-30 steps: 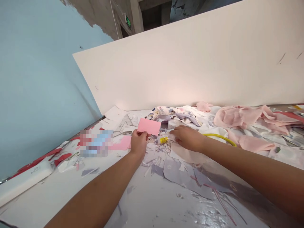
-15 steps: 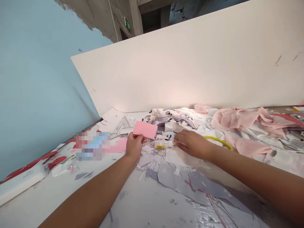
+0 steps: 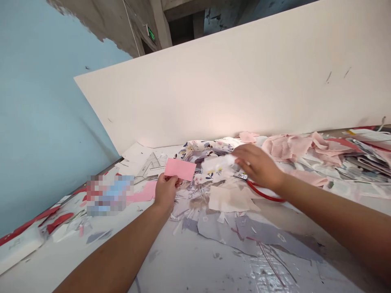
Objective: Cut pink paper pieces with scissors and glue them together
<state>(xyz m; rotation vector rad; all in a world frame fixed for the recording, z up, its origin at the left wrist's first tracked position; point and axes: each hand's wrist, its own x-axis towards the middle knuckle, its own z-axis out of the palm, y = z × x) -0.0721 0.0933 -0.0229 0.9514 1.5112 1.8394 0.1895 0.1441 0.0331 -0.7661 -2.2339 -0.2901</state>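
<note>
Card (image 3: 180, 168) left of fabric (image 3: 216, 166), board (image 3: 220, 89) behind

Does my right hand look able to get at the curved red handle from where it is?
Probably yes: the curved red handle shows just below your right hand, its near side uncovered. Your fingertips are at a white scrap, though whether they grip it is unclear.

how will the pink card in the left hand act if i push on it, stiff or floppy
The pink card is probably fairly stiff: pinched near its lower edge by the left hand, it shows no sag. It looks like a thin sheet, so it's likely light and may bend or crease under a firm push.
</note>
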